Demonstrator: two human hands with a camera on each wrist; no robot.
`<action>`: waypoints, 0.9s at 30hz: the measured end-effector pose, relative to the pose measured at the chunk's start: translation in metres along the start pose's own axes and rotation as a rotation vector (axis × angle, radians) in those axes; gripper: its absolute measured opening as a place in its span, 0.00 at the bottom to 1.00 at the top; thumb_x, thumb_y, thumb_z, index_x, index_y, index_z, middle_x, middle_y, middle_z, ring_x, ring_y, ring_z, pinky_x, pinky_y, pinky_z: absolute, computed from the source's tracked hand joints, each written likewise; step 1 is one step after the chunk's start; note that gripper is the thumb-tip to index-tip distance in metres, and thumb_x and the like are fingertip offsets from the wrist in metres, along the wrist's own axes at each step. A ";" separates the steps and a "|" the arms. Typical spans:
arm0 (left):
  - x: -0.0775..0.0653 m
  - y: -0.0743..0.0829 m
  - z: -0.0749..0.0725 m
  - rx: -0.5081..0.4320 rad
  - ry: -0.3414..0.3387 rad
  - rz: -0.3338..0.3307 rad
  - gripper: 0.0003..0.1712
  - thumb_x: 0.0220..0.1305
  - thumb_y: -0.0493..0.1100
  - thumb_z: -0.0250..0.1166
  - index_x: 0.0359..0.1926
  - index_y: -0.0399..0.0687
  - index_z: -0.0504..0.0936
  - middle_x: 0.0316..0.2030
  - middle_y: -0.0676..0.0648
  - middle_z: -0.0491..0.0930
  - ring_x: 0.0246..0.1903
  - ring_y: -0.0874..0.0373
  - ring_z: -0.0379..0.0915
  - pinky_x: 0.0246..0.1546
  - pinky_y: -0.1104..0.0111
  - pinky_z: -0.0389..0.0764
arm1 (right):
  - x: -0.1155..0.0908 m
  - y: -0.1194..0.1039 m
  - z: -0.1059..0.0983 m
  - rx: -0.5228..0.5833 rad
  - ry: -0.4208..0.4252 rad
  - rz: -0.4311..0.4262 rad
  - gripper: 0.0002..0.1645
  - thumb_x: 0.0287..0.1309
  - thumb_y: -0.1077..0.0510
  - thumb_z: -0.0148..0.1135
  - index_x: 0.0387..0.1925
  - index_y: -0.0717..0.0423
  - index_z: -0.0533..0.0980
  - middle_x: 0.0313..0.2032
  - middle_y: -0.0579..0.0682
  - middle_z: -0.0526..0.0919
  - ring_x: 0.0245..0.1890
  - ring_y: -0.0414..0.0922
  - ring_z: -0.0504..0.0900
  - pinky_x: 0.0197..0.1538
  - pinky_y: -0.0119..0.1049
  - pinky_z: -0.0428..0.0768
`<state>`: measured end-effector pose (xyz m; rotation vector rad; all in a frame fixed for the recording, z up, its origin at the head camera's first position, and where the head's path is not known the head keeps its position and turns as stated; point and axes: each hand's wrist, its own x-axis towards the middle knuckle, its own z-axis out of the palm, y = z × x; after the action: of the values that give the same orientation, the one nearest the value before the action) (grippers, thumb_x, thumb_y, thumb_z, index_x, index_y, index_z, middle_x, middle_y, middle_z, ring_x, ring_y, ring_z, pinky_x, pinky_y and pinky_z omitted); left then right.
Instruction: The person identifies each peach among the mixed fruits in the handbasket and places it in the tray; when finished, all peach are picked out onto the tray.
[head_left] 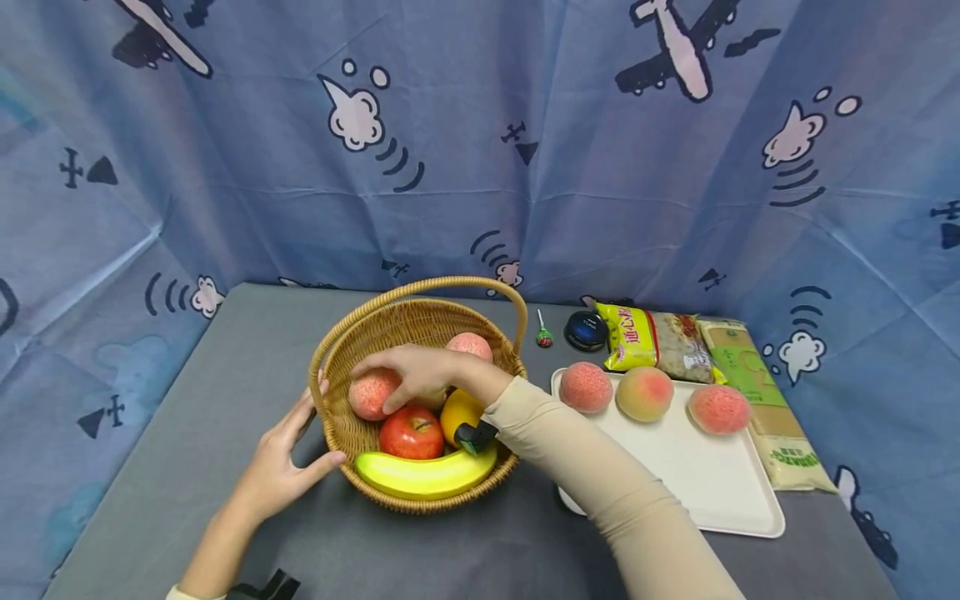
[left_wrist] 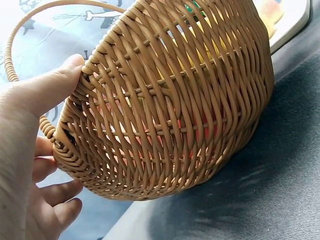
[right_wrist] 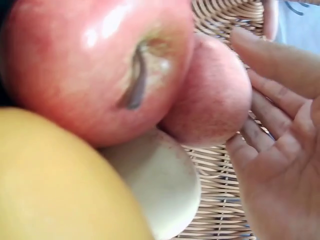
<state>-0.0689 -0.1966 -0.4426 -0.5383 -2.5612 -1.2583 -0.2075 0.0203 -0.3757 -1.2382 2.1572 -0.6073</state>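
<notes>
A wicker basket (head_left: pixel 405 503) with a hoop handle holds a red apple (head_left: pixel 412 433), a banana (head_left: pixel 426 475), a yellow-orange fruit (head_left: pixel 461 412) and peaches. My right hand (head_left: pixel 412 372) reaches inside, its fingers and thumb curved around the left peach (head_left: pixel 372 395). In the right wrist view that peach (right_wrist: pixel 210 95) touches the apple (right_wrist: pixel 100 65), beside a pale fruit (right_wrist: pixel 160 182). Another peach (head_left: pixel 470 345) lies behind my right wrist. At the basket's left side, my left hand (head_left: pixel 276 473) holds the rim, thumb in front and fingers farther back; the left wrist view shows this thumb (left_wrist: pixel 62 80) on the rim.
Right of the basket, a white tray (head_left: pixel 738 492) carries peaches (head_left: pixel 645 393) along its back edge. Behind it lie a lollipop (head_left: pixel 543 333), a dark blue tin (head_left: pixel 586 331) and a yellow food packet (head_left: pixel 660 342). A green-beige packet (head_left: pixel 772 408) lies at the tray's right.
</notes>
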 end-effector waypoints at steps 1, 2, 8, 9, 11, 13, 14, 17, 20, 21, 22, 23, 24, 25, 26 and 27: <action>0.000 0.000 0.000 -0.002 0.001 0.002 0.55 0.48 0.39 0.74 0.74 0.49 0.53 0.71 0.40 0.56 0.64 0.76 0.50 0.56 0.89 0.59 | 0.001 0.001 0.001 -0.017 0.003 0.008 0.37 0.55 0.59 0.66 0.66 0.50 0.65 0.65 0.48 0.69 0.61 0.44 0.69 0.64 0.33 0.67; 0.000 0.000 0.000 -0.001 0.001 0.004 0.55 0.48 0.39 0.74 0.74 0.49 0.53 0.71 0.40 0.56 0.64 0.76 0.50 0.56 0.89 0.59 | 0.001 0.001 0.002 -0.032 0.007 0.018 0.38 0.54 0.59 0.66 0.67 0.49 0.65 0.66 0.48 0.68 0.62 0.44 0.68 0.65 0.34 0.66; -0.001 0.001 -0.001 0.014 -0.008 -0.016 0.55 0.49 0.40 0.74 0.74 0.51 0.53 0.71 0.39 0.56 0.65 0.76 0.50 0.55 0.89 0.58 | 0.006 0.003 0.005 -0.126 0.044 0.035 0.40 0.53 0.62 0.67 0.67 0.49 0.65 0.67 0.49 0.66 0.65 0.45 0.65 0.68 0.36 0.64; -0.001 0.001 -0.001 0.017 -0.010 -0.021 0.55 0.49 0.40 0.73 0.74 0.51 0.53 0.71 0.39 0.56 0.64 0.76 0.50 0.55 0.90 0.58 | 0.007 0.003 0.006 -0.139 0.050 0.033 0.40 0.52 0.62 0.67 0.67 0.50 0.65 0.67 0.49 0.66 0.65 0.45 0.65 0.68 0.36 0.64; -0.001 0.001 0.000 0.021 -0.011 -0.027 0.55 0.49 0.40 0.73 0.74 0.52 0.52 0.71 0.39 0.56 0.64 0.76 0.50 0.55 0.90 0.58 | 0.009 0.005 0.007 -0.164 0.065 0.029 0.40 0.52 0.61 0.68 0.67 0.51 0.65 0.66 0.49 0.67 0.65 0.44 0.66 0.68 0.36 0.64; -0.001 0.001 0.000 0.023 -0.010 -0.028 0.55 0.49 0.40 0.73 0.74 0.52 0.52 0.71 0.39 0.56 0.64 0.76 0.50 0.55 0.90 0.58 | 0.011 0.006 0.008 -0.176 0.080 0.029 0.40 0.51 0.60 0.69 0.67 0.51 0.65 0.66 0.49 0.68 0.64 0.44 0.66 0.68 0.36 0.65; -0.001 0.001 0.000 0.022 -0.009 -0.028 0.55 0.49 0.40 0.73 0.74 0.52 0.52 0.71 0.39 0.56 0.64 0.76 0.50 0.55 0.90 0.58 | 0.012 0.007 0.008 -0.179 0.087 0.028 0.40 0.51 0.60 0.70 0.66 0.50 0.66 0.65 0.49 0.68 0.64 0.44 0.67 0.67 0.36 0.65; -0.001 0.001 0.000 0.020 -0.006 -0.024 0.55 0.49 0.40 0.74 0.74 0.51 0.52 0.71 0.39 0.56 0.64 0.77 0.50 0.55 0.90 0.58 | 0.013 0.008 0.007 -0.190 0.108 0.022 0.40 0.50 0.58 0.71 0.65 0.50 0.67 0.64 0.49 0.70 0.63 0.44 0.68 0.66 0.36 0.66; -0.001 0.001 0.001 0.019 -0.003 -0.020 0.55 0.49 0.41 0.74 0.74 0.50 0.53 0.70 0.38 0.57 0.64 0.78 0.50 0.55 0.91 0.58 | 0.013 0.009 0.006 -0.190 0.123 0.023 0.39 0.48 0.56 0.72 0.64 0.50 0.68 0.63 0.48 0.72 0.61 0.44 0.70 0.65 0.36 0.67; -0.001 0.001 0.001 0.018 -0.002 -0.018 0.55 0.49 0.40 0.74 0.74 0.50 0.53 0.70 0.38 0.57 0.64 0.78 0.50 0.55 0.90 0.58 | 0.012 0.008 0.005 -0.187 0.130 0.026 0.39 0.48 0.56 0.72 0.64 0.49 0.69 0.62 0.48 0.72 0.61 0.43 0.70 0.65 0.35 0.67; 0.000 0.001 0.001 0.016 -0.001 -0.014 0.54 0.49 0.40 0.74 0.74 0.50 0.53 0.70 0.38 0.57 0.64 0.78 0.50 0.56 0.90 0.58 | 0.011 0.008 0.003 -0.182 0.139 0.028 0.39 0.48 0.55 0.72 0.64 0.49 0.69 0.62 0.48 0.72 0.60 0.43 0.70 0.64 0.34 0.68; 0.000 0.001 0.001 0.014 0.000 -0.012 0.54 0.48 0.40 0.74 0.74 0.50 0.53 0.70 0.39 0.57 0.64 0.78 0.50 0.55 0.90 0.58 | 0.010 0.006 0.002 -0.173 0.147 0.030 0.39 0.48 0.55 0.72 0.63 0.49 0.69 0.62 0.47 0.72 0.60 0.43 0.71 0.64 0.33 0.69; 0.000 0.001 0.001 0.013 0.001 -0.007 0.54 0.48 0.40 0.74 0.74 0.49 0.53 0.70 0.39 0.57 0.64 0.78 0.50 0.55 0.90 0.58 | 0.008 0.005 0.000 -0.160 0.158 0.028 0.39 0.47 0.55 0.73 0.63 0.49 0.69 0.62 0.47 0.73 0.59 0.43 0.71 0.63 0.33 0.69; 0.000 0.001 0.001 0.010 0.002 -0.002 0.54 0.48 0.40 0.74 0.73 0.49 0.54 0.70 0.39 0.57 0.64 0.78 0.50 0.56 0.90 0.58 | 0.006 0.004 -0.001 -0.147 0.169 0.025 0.39 0.47 0.54 0.73 0.63 0.50 0.70 0.61 0.47 0.73 0.59 0.43 0.71 0.62 0.32 0.70; 0.000 0.001 0.001 0.010 0.003 0.004 0.54 0.48 0.40 0.74 0.73 0.48 0.54 0.70 0.39 0.57 0.64 0.78 0.50 0.55 0.90 0.59 | 0.004 0.002 -0.003 -0.134 0.181 0.023 0.39 0.47 0.54 0.74 0.62 0.50 0.70 0.61 0.47 0.74 0.58 0.42 0.72 0.61 0.31 0.71; 0.000 0.001 0.000 0.009 0.004 0.009 0.54 0.48 0.39 0.74 0.73 0.48 0.54 0.70 0.39 0.57 0.64 0.78 0.49 0.56 0.90 0.59 | 0.002 0.000 -0.004 -0.121 0.193 0.018 0.39 0.46 0.53 0.74 0.62 0.50 0.70 0.60 0.47 0.74 0.58 0.42 0.72 0.60 0.31 0.72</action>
<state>-0.0687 -0.1961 -0.4424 -0.5449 -2.5567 -1.2436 -0.2113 0.0192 -0.3730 -1.2667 2.3938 -0.6184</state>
